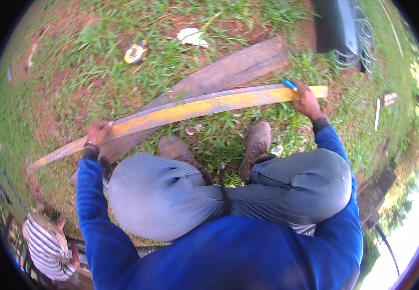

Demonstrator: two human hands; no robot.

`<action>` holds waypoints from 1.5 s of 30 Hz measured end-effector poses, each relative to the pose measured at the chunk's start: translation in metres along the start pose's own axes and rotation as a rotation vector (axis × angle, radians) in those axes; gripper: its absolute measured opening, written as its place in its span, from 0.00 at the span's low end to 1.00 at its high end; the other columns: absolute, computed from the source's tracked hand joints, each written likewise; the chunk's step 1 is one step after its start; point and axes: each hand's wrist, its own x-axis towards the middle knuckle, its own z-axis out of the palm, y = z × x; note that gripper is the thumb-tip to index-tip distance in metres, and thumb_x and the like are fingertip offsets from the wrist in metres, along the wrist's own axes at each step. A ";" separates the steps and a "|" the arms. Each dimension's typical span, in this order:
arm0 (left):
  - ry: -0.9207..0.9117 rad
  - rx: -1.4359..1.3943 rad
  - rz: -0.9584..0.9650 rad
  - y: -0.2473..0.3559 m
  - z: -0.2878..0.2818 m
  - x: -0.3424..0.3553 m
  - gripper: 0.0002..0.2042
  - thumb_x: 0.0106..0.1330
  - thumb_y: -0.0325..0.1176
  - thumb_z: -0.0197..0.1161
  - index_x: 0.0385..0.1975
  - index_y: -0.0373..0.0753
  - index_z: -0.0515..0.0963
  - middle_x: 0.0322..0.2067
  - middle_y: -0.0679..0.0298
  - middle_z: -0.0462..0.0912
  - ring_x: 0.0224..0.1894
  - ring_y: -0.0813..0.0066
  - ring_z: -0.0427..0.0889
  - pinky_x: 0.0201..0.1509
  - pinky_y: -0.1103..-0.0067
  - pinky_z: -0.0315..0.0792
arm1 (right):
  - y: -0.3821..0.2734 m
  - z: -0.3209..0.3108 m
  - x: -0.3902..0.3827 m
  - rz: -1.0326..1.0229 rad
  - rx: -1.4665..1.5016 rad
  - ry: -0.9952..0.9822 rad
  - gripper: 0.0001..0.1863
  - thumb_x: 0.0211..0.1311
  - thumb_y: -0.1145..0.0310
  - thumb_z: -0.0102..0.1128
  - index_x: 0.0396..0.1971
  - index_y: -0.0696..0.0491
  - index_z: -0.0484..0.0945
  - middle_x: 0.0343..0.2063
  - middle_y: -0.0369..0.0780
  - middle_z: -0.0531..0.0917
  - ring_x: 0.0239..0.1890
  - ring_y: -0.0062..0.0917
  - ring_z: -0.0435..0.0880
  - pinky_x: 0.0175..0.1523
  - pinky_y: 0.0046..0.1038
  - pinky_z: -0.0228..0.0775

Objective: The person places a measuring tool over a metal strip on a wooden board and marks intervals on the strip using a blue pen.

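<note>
I squat over a long, scuffed yellow metal bar [209, 106] that lies across an angle to a weathered wooden plank [229, 67] on the grass. My left hand [99, 133] is closed on the bar toward its left end. My right hand [306, 101] grips the bar near its right end and also holds a blue pen [289, 85], whose tip end is hidden by the fingers. Both boots show just below the bar, between my hands.
A yellow-and-black tape measure [135, 51] and a crumpled white scrap [190, 36] lie beyond the plank. A black object [335, 26] with coiled cable [364, 43] is at upper right. A co-worker in a striped shirt [42, 244] is at lower left, beside a fence.
</note>
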 end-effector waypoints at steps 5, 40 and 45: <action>-0.092 -0.279 -0.095 -0.009 -0.001 0.002 0.14 0.68 0.40 0.74 0.38 0.32 0.90 0.36 0.65 0.91 0.37 0.80 0.86 0.46 0.77 0.78 | -0.034 -0.014 0.004 0.156 -0.063 -0.030 0.42 0.50 0.75 0.64 0.70 0.46 0.68 0.50 0.55 0.83 0.51 0.54 0.84 0.57 0.50 0.79; -0.047 -0.336 -0.082 -0.036 0.004 0.013 0.13 0.68 0.36 0.74 0.40 0.31 0.89 0.33 0.68 0.89 0.32 0.84 0.81 0.40 0.80 0.75 | -0.034 -0.041 0.010 0.191 0.119 -0.147 0.46 0.45 0.69 0.81 0.70 0.49 0.73 0.60 0.51 0.84 0.61 0.49 0.83 0.67 0.41 0.77; -0.052 -0.327 -0.079 -0.027 0.004 0.013 0.13 0.69 0.37 0.74 0.40 0.31 0.89 0.33 0.69 0.89 0.32 0.84 0.80 0.40 0.80 0.75 | -0.032 -0.040 0.007 0.173 0.137 -0.130 0.46 0.45 0.69 0.80 0.70 0.50 0.73 0.59 0.52 0.84 0.60 0.49 0.84 0.67 0.40 0.76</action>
